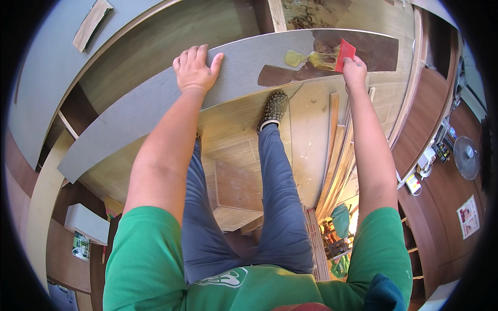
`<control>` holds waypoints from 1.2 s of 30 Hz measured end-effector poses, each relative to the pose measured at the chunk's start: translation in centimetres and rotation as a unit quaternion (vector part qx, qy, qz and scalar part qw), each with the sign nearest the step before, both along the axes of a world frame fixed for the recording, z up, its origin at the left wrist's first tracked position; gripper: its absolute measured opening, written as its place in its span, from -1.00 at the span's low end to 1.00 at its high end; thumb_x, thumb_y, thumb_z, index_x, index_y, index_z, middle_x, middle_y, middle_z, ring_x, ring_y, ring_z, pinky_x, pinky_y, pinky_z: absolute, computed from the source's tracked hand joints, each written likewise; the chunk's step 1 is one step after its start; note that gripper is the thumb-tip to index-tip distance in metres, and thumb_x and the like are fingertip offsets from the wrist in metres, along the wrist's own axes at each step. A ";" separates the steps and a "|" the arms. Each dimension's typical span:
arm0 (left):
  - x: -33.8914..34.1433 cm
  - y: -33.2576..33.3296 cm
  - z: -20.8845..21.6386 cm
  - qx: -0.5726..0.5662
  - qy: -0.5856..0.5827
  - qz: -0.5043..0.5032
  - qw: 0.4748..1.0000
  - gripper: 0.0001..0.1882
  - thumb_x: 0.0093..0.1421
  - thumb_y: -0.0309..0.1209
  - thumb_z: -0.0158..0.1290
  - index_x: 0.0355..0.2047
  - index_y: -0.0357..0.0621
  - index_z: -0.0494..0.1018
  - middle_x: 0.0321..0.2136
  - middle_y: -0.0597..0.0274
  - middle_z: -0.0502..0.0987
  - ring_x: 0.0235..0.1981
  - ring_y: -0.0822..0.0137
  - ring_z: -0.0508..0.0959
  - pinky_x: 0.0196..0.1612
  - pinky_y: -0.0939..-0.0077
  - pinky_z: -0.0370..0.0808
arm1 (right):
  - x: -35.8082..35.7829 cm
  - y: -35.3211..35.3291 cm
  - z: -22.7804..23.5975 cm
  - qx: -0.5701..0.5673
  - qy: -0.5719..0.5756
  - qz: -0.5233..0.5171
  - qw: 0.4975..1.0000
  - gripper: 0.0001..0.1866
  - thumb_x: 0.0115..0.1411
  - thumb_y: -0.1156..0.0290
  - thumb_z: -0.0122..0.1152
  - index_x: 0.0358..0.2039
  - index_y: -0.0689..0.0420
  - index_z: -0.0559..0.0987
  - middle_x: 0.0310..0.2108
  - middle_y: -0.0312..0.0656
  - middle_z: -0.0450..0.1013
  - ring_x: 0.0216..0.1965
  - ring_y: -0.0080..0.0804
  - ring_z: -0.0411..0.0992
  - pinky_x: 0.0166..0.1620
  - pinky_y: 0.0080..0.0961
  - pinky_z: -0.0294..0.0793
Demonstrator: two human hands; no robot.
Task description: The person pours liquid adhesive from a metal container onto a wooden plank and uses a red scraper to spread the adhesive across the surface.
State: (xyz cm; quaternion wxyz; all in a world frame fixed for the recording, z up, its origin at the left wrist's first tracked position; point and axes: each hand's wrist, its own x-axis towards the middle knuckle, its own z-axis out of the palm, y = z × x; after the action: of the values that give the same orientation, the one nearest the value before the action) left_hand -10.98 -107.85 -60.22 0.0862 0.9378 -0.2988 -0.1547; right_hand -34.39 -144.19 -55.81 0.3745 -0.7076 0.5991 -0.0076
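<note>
A long grey board (140, 106) stretches across in front of me. Its right part carries dark brown patches (376, 52) and yellowish glue (294, 58), some of it smeared toward the right. My right hand (355, 72) is closed on a red plastic spreader (345, 53), whose edge meets the smeared glue. My left hand (197, 68) lies on the board left of the glue, its fingers stretched out and holding nothing. The thumb points toward the right.
Wooden strips (336, 160) lie lengthwise right of my legs. A wooden box (236, 189) stands between my legs. Open cabinet frames (171, 46) lie beyond the board, with a wood offcut (92, 23) at far left. Brown panels (423, 114) and a round clear lid (466, 155) are at right.
</note>
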 end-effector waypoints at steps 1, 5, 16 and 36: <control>0.0 0.2 0.0 -0.002 -0.004 0.002 1.000 -0.43 0.26 0.19 -0.03 0.08 0.11 0.47 0.02 0.37 0.50 0.14 0.29 0.39 0.27 0.21 0.12 | 0.6 0.1 0.3 0.013 0.001 -0.005 1.000 -0.73 0.16 0.41 0.06 -0.22 0.25 0.65 -0.39 -0.13 0.60 -0.35 -0.42 0.53 -0.18 -0.44 0.48; -0.1 0.4 -0.1 -0.003 -0.012 0.006 1.000 -0.43 0.26 0.20 -0.03 0.07 0.12 0.48 0.01 0.38 0.51 0.13 0.30 0.39 0.27 0.23 0.13 | 3.4 1.9 0.4 0.045 -0.025 0.000 0.999 -0.74 0.15 0.42 0.07 -0.26 0.26 0.65 -0.42 -0.16 0.59 -0.37 -0.44 0.52 -0.21 -0.44 0.48; 0.0 0.2 -0.3 -0.006 -0.022 -0.004 1.000 -0.43 0.26 0.20 -0.03 0.06 0.11 0.50 -0.02 0.37 0.53 0.11 0.29 0.41 0.24 0.24 0.15 | 9.5 7.1 -0.5 0.038 -0.015 0.077 0.996 -0.70 0.13 0.35 0.09 -0.21 0.21 0.67 -0.36 -0.02 0.62 -0.30 -0.26 0.58 -0.11 -0.38 0.51; 0.1 0.2 -0.1 -0.034 0.030 0.032 0.998 -0.52 0.25 0.19 -0.01 -0.09 0.15 0.57 -0.14 0.40 0.55 0.01 0.30 0.44 0.16 0.28 0.17 | 3.3 14.1 2.5 -0.268 0.016 0.396 0.878 -0.29 -0.03 0.61 0.17 0.16 -0.28 0.52 0.09 -0.18 0.35 0.12 -0.09 0.26 0.22 -0.15 0.24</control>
State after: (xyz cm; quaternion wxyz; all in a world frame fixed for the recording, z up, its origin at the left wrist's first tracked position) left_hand -10.85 -107.67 -60.33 0.1322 0.9384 -0.2708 -0.1694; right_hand -31.07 -130.12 -53.34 0.1327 -0.9591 0.2499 -0.0076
